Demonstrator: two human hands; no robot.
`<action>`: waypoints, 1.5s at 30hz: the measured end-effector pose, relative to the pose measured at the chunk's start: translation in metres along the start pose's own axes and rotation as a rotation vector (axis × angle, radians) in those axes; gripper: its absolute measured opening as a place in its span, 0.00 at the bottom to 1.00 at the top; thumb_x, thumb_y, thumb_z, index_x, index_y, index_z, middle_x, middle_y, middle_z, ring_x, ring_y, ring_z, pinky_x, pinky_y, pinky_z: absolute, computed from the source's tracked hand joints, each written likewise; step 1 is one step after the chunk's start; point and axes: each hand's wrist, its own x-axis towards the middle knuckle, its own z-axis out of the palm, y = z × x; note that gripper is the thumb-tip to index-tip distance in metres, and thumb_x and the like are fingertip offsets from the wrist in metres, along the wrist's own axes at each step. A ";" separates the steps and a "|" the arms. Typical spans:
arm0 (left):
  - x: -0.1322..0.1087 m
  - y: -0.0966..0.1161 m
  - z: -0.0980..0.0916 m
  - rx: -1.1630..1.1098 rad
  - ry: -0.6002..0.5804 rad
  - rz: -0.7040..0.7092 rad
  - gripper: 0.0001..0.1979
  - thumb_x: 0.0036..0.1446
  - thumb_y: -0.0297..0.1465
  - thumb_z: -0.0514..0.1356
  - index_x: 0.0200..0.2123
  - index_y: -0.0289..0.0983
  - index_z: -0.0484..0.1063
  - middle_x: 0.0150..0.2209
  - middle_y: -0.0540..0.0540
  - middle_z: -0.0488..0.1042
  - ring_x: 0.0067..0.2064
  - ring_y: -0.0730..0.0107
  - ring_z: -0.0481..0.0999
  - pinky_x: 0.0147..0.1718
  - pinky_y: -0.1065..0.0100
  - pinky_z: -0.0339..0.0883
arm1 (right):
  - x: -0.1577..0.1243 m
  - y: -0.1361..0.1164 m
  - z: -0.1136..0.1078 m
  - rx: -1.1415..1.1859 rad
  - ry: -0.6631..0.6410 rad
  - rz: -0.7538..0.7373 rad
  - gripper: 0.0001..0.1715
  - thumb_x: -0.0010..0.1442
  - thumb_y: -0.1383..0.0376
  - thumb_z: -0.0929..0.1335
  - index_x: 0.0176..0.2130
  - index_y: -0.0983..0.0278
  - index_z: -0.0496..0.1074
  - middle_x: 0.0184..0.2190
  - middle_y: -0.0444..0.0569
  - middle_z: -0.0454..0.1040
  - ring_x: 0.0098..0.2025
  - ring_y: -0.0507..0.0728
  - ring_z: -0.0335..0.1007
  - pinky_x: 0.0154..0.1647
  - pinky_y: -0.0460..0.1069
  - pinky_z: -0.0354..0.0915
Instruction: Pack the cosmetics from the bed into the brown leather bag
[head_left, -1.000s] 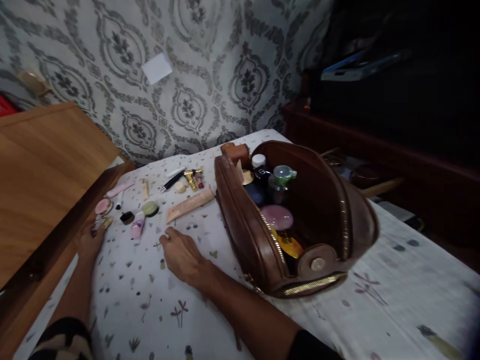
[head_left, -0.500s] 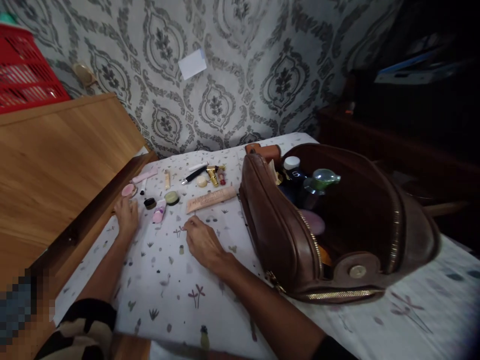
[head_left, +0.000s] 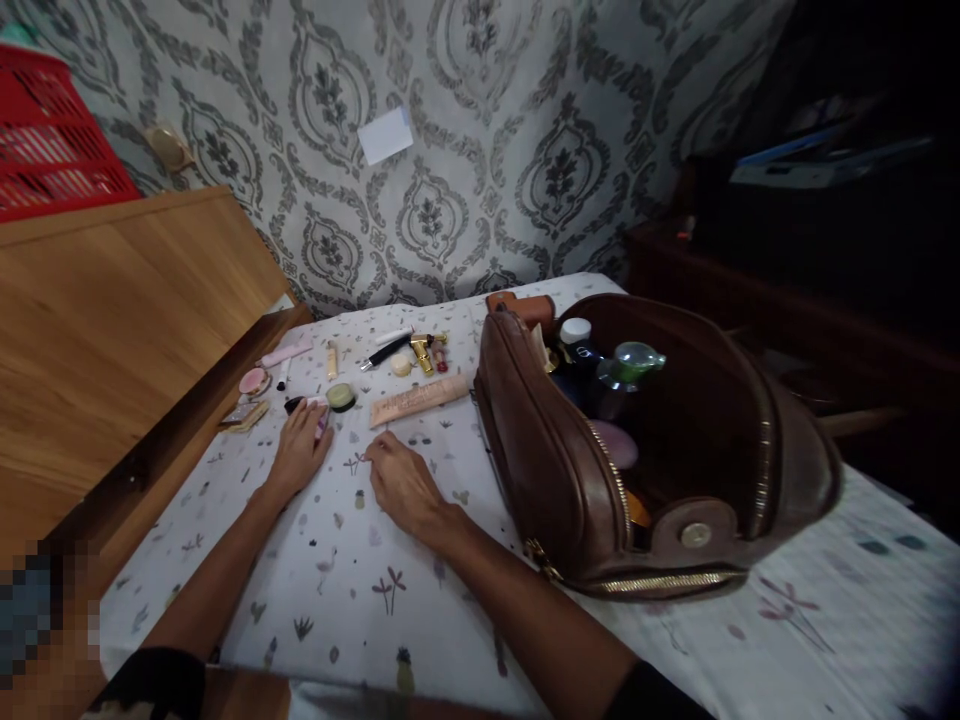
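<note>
The pink tube (head_left: 322, 428) lies partly beneath the left fingers (head_left: 302, 416).

Head camera: looking forward and down from the wearer's head over the tabletop (head_left: 337, 540).
Patterned wall (head_left: 495, 120): facing the lens beyond the tabletop, filling the upper frame.
Left hand (head_left: 301, 445) and right hand (head_left: 405, 485): appearing near, below the lens.
Brown bag (head_left: 536, 430): looming close at right.

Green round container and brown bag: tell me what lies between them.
In the head view, the peach tube lies on the cloth between the green round container and the open brown bag, its right end close to the bag.
</note>
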 end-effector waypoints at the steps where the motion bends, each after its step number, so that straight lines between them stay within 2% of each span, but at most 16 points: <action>1: 0.000 0.002 -0.002 0.000 -0.021 -0.017 0.25 0.65 0.40 0.49 0.59 0.35 0.66 0.61 0.35 0.69 0.69 0.48 0.59 0.68 0.47 0.54 | 0.000 0.000 0.000 -0.003 0.001 0.004 0.17 0.66 0.74 0.62 0.48 0.66 0.75 0.49 0.53 0.73 0.45 0.55 0.74 0.50 0.47 0.67; 5: 0.009 0.016 -0.013 -0.010 -0.021 -0.068 0.26 0.65 0.44 0.52 0.61 0.37 0.64 0.61 0.36 0.68 0.66 0.47 0.62 0.65 0.47 0.57 | 0.000 0.000 0.000 -0.007 0.004 0.005 0.17 0.66 0.74 0.62 0.48 0.66 0.75 0.49 0.53 0.73 0.44 0.55 0.74 0.49 0.48 0.68; 9: 0.039 0.043 -0.017 -0.032 0.031 0.052 0.25 0.69 0.43 0.49 0.61 0.35 0.65 0.63 0.35 0.66 0.67 0.51 0.61 0.67 0.50 0.55 | 0.001 0.001 0.001 0.004 0.021 -0.004 0.17 0.65 0.75 0.62 0.48 0.66 0.76 0.47 0.53 0.73 0.44 0.55 0.74 0.49 0.48 0.68; 15: 0.111 0.089 0.005 0.003 -0.106 0.285 0.22 0.71 0.36 0.47 0.64 0.38 0.64 0.70 0.38 0.59 0.73 0.52 0.51 0.68 0.49 0.51 | 0.001 0.005 0.007 0.006 0.044 -0.026 0.16 0.65 0.73 0.62 0.46 0.65 0.76 0.45 0.51 0.73 0.42 0.55 0.72 0.49 0.48 0.68; 17: 0.130 0.099 0.015 0.017 -0.173 0.320 0.23 0.69 0.33 0.50 0.65 0.38 0.63 0.70 0.38 0.58 0.73 0.52 0.51 0.68 0.50 0.52 | 0.002 0.006 0.008 0.010 0.048 -0.023 0.15 0.64 0.74 0.62 0.45 0.65 0.75 0.45 0.52 0.73 0.43 0.56 0.72 0.50 0.48 0.67; 19: 0.142 0.104 0.022 0.031 -0.230 0.303 0.24 0.67 0.32 0.53 0.65 0.39 0.63 0.68 0.39 0.62 0.70 0.53 0.56 0.66 0.51 0.56 | 0.002 0.006 0.009 0.008 0.055 -0.003 0.15 0.64 0.74 0.62 0.45 0.65 0.75 0.46 0.52 0.73 0.44 0.56 0.72 0.50 0.48 0.67; 22: 0.146 0.102 0.025 0.036 -0.266 0.238 0.19 0.65 0.31 0.54 0.59 0.39 0.69 0.58 0.39 0.72 0.60 0.55 0.69 0.59 0.56 0.64 | 0.004 0.006 0.008 -0.004 0.073 0.050 0.15 0.64 0.74 0.62 0.43 0.66 0.75 0.45 0.53 0.74 0.44 0.56 0.72 0.50 0.49 0.67; 24: 0.143 0.097 0.023 0.031 -0.261 0.199 0.17 0.66 0.34 0.53 0.55 0.39 0.71 0.53 0.40 0.74 0.53 0.58 0.74 0.52 0.60 0.68 | 0.005 0.006 0.006 -0.024 0.096 0.097 0.15 0.64 0.74 0.62 0.43 0.66 0.76 0.46 0.55 0.74 0.47 0.59 0.71 0.54 0.52 0.66; 27: 0.137 0.090 0.019 0.017 -0.260 0.140 0.16 0.69 0.40 0.51 0.51 0.40 0.73 0.44 0.44 0.77 0.42 0.62 0.77 0.42 0.65 0.69 | 0.006 0.008 0.004 -0.027 0.164 0.173 0.15 0.62 0.74 0.63 0.45 0.67 0.76 0.51 0.60 0.73 0.56 0.63 0.67 0.61 0.58 0.63; 29: 0.137 0.086 0.016 0.018 -0.257 0.103 0.19 0.71 0.42 0.47 0.45 0.41 0.74 0.36 0.47 0.78 0.38 0.64 0.76 0.38 0.66 0.67 | 0.006 0.011 0.005 0.009 0.224 0.186 0.17 0.60 0.75 0.64 0.46 0.66 0.76 0.57 0.61 0.69 0.62 0.64 0.63 0.65 0.60 0.60; 31: 0.140 0.082 0.016 0.040 -0.228 0.061 0.21 0.72 0.41 0.45 0.42 0.40 0.75 0.35 0.45 0.78 0.40 0.62 0.76 0.40 0.65 0.66 | 0.007 0.015 0.009 0.046 0.270 0.164 0.18 0.59 0.76 0.65 0.46 0.65 0.76 0.60 0.60 0.67 0.65 0.64 0.59 0.67 0.61 0.58; 35: 0.153 0.074 0.024 0.124 -0.150 -0.040 0.19 0.71 0.37 0.46 0.50 0.36 0.73 0.50 0.36 0.75 0.54 0.54 0.71 0.52 0.59 0.64 | 0.008 0.022 0.017 0.077 0.302 0.131 0.16 0.58 0.76 0.65 0.44 0.66 0.76 0.63 0.60 0.66 0.68 0.64 0.57 0.70 0.63 0.55; 37: 0.157 0.070 0.031 0.162 -0.159 -0.078 0.20 0.70 0.36 0.46 0.51 0.33 0.73 0.54 0.32 0.73 0.58 0.49 0.69 0.55 0.55 0.63 | 0.010 0.025 0.019 0.078 0.297 0.135 0.15 0.58 0.75 0.65 0.44 0.67 0.76 0.64 0.61 0.65 0.70 0.65 0.55 0.71 0.63 0.53; 39: 0.160 0.068 0.038 0.189 -0.187 -0.098 0.19 0.69 0.36 0.48 0.49 0.31 0.75 0.54 0.30 0.73 0.58 0.46 0.68 0.55 0.52 0.63 | 0.011 0.027 0.019 0.078 0.295 0.155 0.16 0.59 0.75 0.65 0.46 0.68 0.76 0.66 0.62 0.62 0.72 0.66 0.51 0.72 0.63 0.51; 42: 0.160 0.066 0.044 0.210 -0.207 -0.104 0.17 0.67 0.33 0.51 0.49 0.33 0.74 0.52 0.32 0.76 0.57 0.46 0.69 0.55 0.52 0.63 | 0.014 0.030 0.018 0.077 0.297 0.209 0.18 0.59 0.74 0.65 0.48 0.69 0.76 0.68 0.62 0.59 0.74 0.66 0.46 0.72 0.63 0.50; 45: 0.161 0.065 0.043 0.222 -0.215 -0.105 0.16 0.64 0.31 0.53 0.52 0.35 0.73 0.50 0.35 0.78 0.56 0.48 0.71 0.54 0.54 0.64 | 0.015 0.032 0.018 0.070 0.296 0.229 0.19 0.59 0.74 0.66 0.50 0.69 0.75 0.68 0.64 0.59 0.74 0.66 0.47 0.72 0.63 0.50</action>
